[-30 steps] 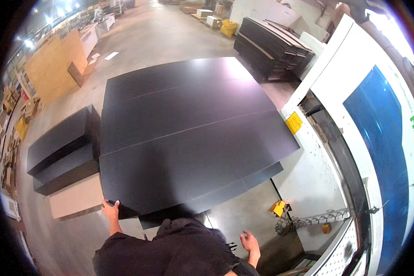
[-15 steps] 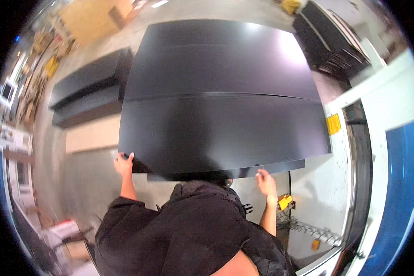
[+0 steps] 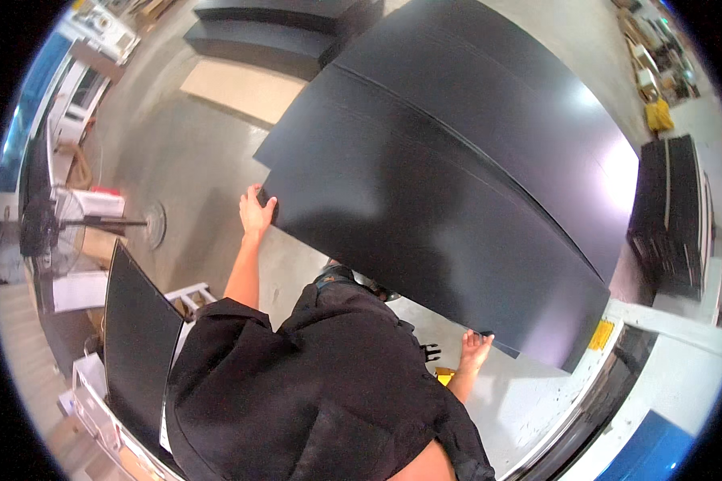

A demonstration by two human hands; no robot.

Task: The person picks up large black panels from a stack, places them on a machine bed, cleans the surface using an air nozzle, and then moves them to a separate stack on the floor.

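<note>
A large flat black panel (image 3: 425,232) spreads out in front of me, on top of other black panels. My left hand (image 3: 256,212) is closed on its near left corner, thumb over the top and fingers at the edge. Toward the right, my right hand (image 3: 476,351) pinches the panel's near edge, with its palm turned up and some fingers under the board. Beyond a long dark seam lies a second black panel (image 3: 521,120) with a bright glare on it. A lower panel's corner sticks out beside my right hand.
At the upper left, black boards (image 3: 261,44) are stacked above a pale wooden board (image 3: 237,88). More black panels (image 3: 670,216) stand at the right. A white machine frame (image 3: 674,325) borders my right side. A pedestal fan (image 3: 68,224) and a leaning black panel (image 3: 140,345) are at left.
My view has turned to the left, so the scene appears rotated clockwise. The front panel has shifted against the one behind, its seam now slanting. My right hand has closed on the near edge.
</note>
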